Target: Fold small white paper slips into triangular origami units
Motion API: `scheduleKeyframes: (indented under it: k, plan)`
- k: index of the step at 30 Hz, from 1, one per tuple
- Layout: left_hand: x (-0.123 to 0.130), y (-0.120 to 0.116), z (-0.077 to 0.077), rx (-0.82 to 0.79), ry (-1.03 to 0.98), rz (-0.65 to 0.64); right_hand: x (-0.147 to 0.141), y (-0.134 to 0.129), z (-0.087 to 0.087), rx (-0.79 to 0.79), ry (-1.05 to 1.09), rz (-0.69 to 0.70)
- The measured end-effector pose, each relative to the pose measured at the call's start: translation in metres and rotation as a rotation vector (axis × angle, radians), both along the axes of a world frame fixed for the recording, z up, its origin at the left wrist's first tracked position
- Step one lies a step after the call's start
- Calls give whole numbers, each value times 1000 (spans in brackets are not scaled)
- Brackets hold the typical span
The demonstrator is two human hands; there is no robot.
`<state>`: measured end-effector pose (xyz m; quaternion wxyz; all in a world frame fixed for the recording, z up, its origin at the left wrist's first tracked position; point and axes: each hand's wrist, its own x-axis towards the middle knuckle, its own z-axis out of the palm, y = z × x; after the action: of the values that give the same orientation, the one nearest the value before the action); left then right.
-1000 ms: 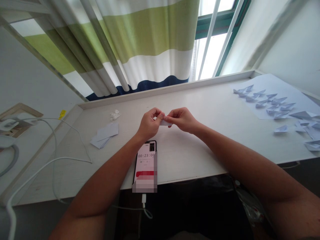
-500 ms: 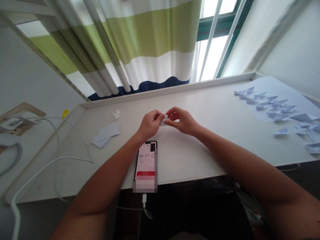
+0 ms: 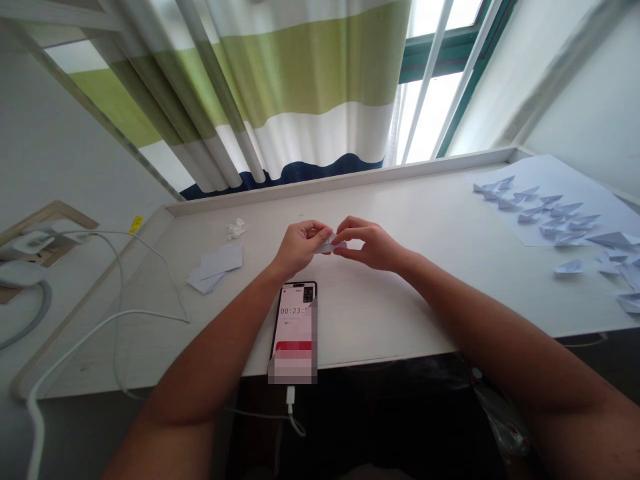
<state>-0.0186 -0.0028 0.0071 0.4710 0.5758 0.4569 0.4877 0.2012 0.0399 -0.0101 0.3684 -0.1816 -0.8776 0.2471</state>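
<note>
Between my two hands, just above the middle of the white table, is a small folded piece of white paper [image 3: 326,247]. My left hand [image 3: 303,245] pinches its left side with thumb and fingers. At its right end, the thumb and fingertips of my right hand [image 3: 367,243] close on the paper's edge. The fingers cover much of the paper, so its full shape is hidden. To the right, several folded paper boats [image 3: 567,210] stand in rows, some on a large white sheet [image 3: 607,193] and some on the table beside it.
Flat paper pieces [image 3: 220,263] lie in a loose stack at the left, with crumpled white paper [image 3: 236,229] behind them. A phone [image 3: 295,327] showing a timer lies near the front edge, plugged into a cable. White cables [image 3: 145,313] run across the table's left side.
My right hand's fingers have come down onto the paper's right end, and more of the paper shows between the hands. The view has shifted slightly.
</note>
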Motion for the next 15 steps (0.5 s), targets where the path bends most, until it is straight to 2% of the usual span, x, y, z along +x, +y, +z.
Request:
scheduleKeyframes:
  k: [15]
  plan:
    - [2, -1, -3, -52, -24, -1, 4, -1, 3, -8, -88, -17]
